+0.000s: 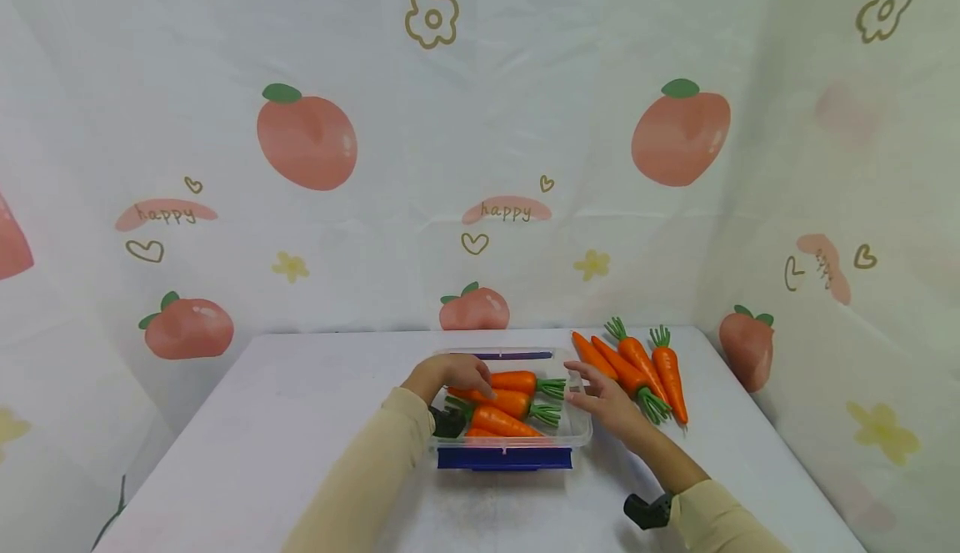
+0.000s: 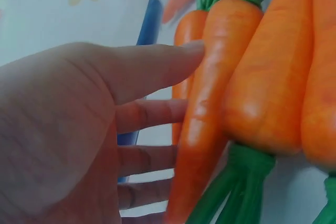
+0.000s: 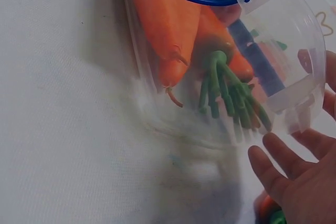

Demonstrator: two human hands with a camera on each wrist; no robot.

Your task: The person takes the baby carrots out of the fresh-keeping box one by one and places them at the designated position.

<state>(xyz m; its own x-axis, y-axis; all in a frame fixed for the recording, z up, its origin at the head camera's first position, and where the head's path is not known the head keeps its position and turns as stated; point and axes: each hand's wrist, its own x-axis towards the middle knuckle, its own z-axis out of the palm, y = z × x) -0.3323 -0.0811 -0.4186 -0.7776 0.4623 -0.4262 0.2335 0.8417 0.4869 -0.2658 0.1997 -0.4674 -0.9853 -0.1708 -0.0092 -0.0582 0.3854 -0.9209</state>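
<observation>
A clear plastic box (image 1: pixel 582 436) with blue latches stands on the table, with several orange carrots with green stems lying in it. My left hand (image 1: pixel 457 372) reaches into the box from the left. In the left wrist view, the left hand (image 2: pixel 63 124) has its thumb and rather straight fingers against a carrot (image 2: pixel 215 72); other carrots (image 2: pixel 278 77) lie beside it. At the box's right end, my right hand (image 1: pixel 606 403) has its fingers spread. The right wrist view shows this hand (image 3: pixel 310 182) close to the box wall (image 3: pixel 315 40), holding nothing; whether it touches is unclear.
Several more carrots (image 1: pixel 667 374) lie on the table to the right of the box, just beyond my right hand. A blue latch (image 1: pixel 504 459) hangs on the box's front side. Behind the white table (image 1: pixel 315 403) hangs a printed cloth (image 1: pixel 495 119).
</observation>
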